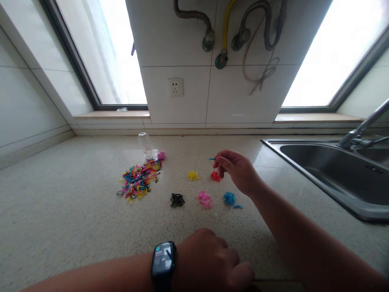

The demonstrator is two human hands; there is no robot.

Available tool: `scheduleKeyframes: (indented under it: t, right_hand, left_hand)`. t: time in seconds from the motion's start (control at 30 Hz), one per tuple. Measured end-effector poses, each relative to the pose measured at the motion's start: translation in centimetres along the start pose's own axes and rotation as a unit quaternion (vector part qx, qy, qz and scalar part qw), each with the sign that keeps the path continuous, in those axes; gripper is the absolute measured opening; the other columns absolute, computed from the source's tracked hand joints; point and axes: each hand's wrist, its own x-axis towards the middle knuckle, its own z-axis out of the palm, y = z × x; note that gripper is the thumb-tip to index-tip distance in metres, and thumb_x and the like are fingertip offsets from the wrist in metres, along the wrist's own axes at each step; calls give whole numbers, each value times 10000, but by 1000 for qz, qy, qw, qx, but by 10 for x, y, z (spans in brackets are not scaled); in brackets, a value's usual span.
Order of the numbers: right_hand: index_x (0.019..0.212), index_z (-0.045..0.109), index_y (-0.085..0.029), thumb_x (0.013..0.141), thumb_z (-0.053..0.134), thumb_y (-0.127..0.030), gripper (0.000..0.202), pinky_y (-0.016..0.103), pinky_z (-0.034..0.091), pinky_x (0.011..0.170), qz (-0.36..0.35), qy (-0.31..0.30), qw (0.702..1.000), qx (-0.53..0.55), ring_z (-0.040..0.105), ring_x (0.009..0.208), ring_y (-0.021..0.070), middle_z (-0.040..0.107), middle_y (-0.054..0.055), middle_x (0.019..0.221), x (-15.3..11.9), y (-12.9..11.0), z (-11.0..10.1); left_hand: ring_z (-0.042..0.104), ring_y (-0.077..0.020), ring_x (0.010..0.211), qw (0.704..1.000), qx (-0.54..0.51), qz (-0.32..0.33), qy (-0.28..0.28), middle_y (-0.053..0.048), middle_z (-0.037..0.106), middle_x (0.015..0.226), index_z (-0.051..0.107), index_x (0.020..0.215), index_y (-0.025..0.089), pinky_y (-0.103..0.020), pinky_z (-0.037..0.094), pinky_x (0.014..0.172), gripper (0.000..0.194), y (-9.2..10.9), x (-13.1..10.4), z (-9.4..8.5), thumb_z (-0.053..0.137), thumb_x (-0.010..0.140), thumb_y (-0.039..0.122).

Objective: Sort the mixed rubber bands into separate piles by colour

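Note:
My right hand (232, 168) is raised above the counter, thumb and forefinger pinched on a small blue rubber band (212, 159). Below its fingers lies a small red pile of rubber bands (215, 176), partly hidden by the hand. Around it sit a yellow pile (192, 175), a pink pile (204, 199), a black pile (177, 200) and a blue pile (230, 198). Farther left spreads a larger heap of mixed-colour rubber bands (138, 182). My left hand (209, 259), below a wristwatch, rests curled closed near the counter's front edge; its palm side is hidden.
Behind the mixed heap lie a clear plastic bottle (144, 144) and a pink cap (161, 155). A steel sink (322, 178) with a faucet (361, 125) is set into the speckled counter (75, 211) at right. Pipes and a socket (175, 87) are on the tiled wall behind.

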Motion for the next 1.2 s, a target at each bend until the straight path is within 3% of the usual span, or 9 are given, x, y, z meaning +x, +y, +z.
scheduleKeyframes:
  t: [0.47,0.67,0.93,1.03,1.2]
  right_hand:
    - [790,601,-194,829,659,-485,299,226,431,453,5,-4,1000,-8,518,498,81,633,-3,693,3,2,-7]
    - [789,615,-189,818,677,-485,304,234,421,461,24,-53,998,6,512,495,85,625,-11,661,4,0,-15]
    - [778,638,-179,823,682,-474,301,226,392,481,56,-135,987,-59,485,522,85,621,-8,649,6,-1,-34]
    - [794,670,-179,822,689,-456,279,223,413,513,97,-215,966,-105,512,556,91,640,-3,675,6,-4,-45]
    - [781,718,-175,823,692,-399,229,239,446,582,183,-345,893,-224,570,599,112,690,18,695,4,-5,-69]
  left_hand:
    - [520,-128,475,1000,-9,3,7,56,492,570,479,806,187,-310,210,357,186,-1,-1,0,488,961,288]
    - [528,-128,481,1000,-11,2,2,54,508,577,479,817,187,-309,206,365,186,-1,0,2,487,962,302]
    - [552,-128,489,1000,-7,0,-11,55,537,587,466,837,190,-283,230,379,172,1,-1,4,503,954,311]
    - [556,-127,494,1000,-8,-2,-12,55,545,592,465,834,190,-282,234,387,164,1,-1,4,514,945,300]
    - [553,-127,492,1000,-17,-2,3,57,544,594,460,809,190,-304,240,389,183,2,-1,4,520,939,304]
